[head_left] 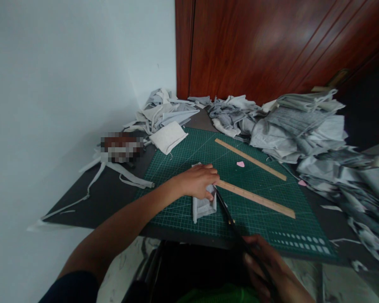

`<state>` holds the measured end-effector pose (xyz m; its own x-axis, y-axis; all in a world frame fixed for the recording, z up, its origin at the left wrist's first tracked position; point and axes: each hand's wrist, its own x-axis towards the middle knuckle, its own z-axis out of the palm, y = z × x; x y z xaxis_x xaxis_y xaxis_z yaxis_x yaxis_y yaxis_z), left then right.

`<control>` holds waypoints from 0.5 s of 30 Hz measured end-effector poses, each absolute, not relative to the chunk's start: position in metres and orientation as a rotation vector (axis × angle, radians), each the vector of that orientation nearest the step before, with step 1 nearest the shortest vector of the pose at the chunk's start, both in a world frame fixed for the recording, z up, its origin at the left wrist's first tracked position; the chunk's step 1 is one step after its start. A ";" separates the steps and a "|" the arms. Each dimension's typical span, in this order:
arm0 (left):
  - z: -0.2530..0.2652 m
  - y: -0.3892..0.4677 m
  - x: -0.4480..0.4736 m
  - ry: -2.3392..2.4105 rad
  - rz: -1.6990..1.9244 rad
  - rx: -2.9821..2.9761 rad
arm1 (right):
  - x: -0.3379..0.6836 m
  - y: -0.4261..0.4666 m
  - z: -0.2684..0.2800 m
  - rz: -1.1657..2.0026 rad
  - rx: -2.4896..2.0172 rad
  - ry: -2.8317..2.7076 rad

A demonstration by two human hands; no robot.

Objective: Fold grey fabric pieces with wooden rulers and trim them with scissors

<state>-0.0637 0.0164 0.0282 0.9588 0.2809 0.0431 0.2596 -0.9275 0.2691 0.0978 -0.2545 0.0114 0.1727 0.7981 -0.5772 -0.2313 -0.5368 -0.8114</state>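
Note:
A small folded piece of light grey fabric (pixel 204 209) lies on the green cutting mat (pixel 183 219). My left hand (pixel 199 181) is closed on its upper part, with the thumb towards the right edge. In my right hand (pixel 268 263) is a pair of black scissors (pixel 226 212), held low at the mat's front edge. The blades point up and left, and their tips reach the fabric's right edge beside my left thumb. From my left fingertips a wooden ruler (pixel 255 198) runs off to the right; whether the fingers touch it I cannot tell.
Another wooden ruler (pixel 251 160) and a pink chalk-like piece (pixel 240 164) lie farther back. A cream fabric piece (pixel 169 137) rests at the mat's left corner. Heaped grey fabric (pixel 298 130) stands along the back and right. Fabric strips (pixel 129 176) lie at the left.

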 end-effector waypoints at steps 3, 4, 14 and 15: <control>0.028 0.019 -0.064 0.419 0.137 2.845 | 0.097 -0.251 0.011 1.496 -1.589 -0.563; 0.028 0.019 -0.064 0.413 0.144 2.842 | 0.096 -0.250 0.011 1.502 -1.584 -0.556; 0.030 0.017 -0.064 0.446 0.053 2.827 | 0.095 -0.254 -0.001 1.493 -1.533 -0.601; 0.030 0.016 -0.064 0.455 0.033 2.828 | 0.096 -0.256 -0.002 1.493 -1.532 -0.601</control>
